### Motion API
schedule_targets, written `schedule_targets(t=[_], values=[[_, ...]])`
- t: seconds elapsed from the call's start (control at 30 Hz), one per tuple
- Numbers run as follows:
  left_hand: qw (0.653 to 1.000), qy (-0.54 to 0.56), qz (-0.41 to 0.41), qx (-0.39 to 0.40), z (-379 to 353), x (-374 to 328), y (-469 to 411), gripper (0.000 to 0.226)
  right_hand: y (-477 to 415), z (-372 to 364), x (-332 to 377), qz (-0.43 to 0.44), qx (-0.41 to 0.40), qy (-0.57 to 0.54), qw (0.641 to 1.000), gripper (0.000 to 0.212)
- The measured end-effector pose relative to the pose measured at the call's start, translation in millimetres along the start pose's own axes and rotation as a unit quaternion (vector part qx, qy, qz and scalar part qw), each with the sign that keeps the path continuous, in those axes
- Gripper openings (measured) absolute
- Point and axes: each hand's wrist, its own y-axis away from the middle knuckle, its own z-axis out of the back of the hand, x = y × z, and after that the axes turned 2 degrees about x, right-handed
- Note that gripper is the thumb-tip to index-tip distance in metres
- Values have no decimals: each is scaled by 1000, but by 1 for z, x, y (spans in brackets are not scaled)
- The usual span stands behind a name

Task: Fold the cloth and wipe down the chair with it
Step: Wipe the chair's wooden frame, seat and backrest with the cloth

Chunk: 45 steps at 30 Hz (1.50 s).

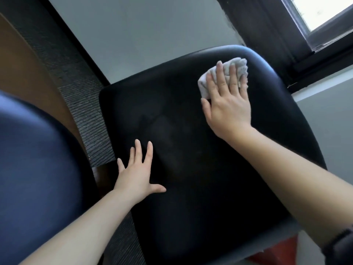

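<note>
A black padded chair seat (191,150) fills the middle of the view. A folded white cloth (238,67) lies on the seat's far right part, near the rounded front edge. My right hand (227,100) presses flat on the cloth with straight fingers, covering most of it. My left hand (137,173) rests flat on the near left edge of the seat, fingers spread, holding nothing.
A dark mesh chair back (76,88) rises along the left side of the seat. A blue padded surface (34,169) sits at the near left. Grey floor (143,35) lies beyond, with a dark window frame (286,44) at the top right and something red (277,251) under the seat.
</note>
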Motion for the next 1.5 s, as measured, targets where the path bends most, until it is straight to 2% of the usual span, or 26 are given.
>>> schedule_targets(t=[0.07, 0.2, 0.37, 0.43, 0.6, 0.7, 0.83, 0.97, 1.17, 1.27, 1.4, 1.5], values=[[999, 4, -33, 0, -2, 12, 2, 133, 0, -5, 32, 14, 9, -18, 1000, 65], [994, -54, -96, -3, -11, 37, 13, 123, 16, -35, 116, 192, 88, -18, 977, 63], [988, -92, -123, -22, -15, 48, 16, 121, 12, -44, 132, 324, 123, 26, 938, 62], [990, -64, -117, -46, -9, 36, 18, 122, 6, -34, 114, 300, 113, 38, 946, 60], [989, -58, -115, -68, 29, -16, 6, 127, -10, -1, 26, 102, 48, 12, 994, 64], [988, -58, -120, -81, 60, -50, -7, 131, -14, 14, -15, 32, 38, -9, 999, 64], [986, -86, -129, -54, 84, -87, -22, 132, -37, 34, -52, -39, 60, -58, 996, 59], [985, -134, -98, -39, 81, -94, -28, 134, -28, 32, -67, -15, 48, -85, 995, 57], [982, -155, -96, -48, 79, -96, -24, 133, 107, 36, -97, 50, 67, -38, 996, 59], [984, -147, -96, -35, 68, -100, -13, 134, 88, 34, -90, 56, 82, -33, 995, 61], [983, -147, -108, -9, 47, -102, 7, 134, 34, 32, -68, 5, 78, -35, 996, 63], [982, -145, -120, 3, 36, -98, 16, 133, 100, 36, -84, 76, 79, -7, 994, 61]])
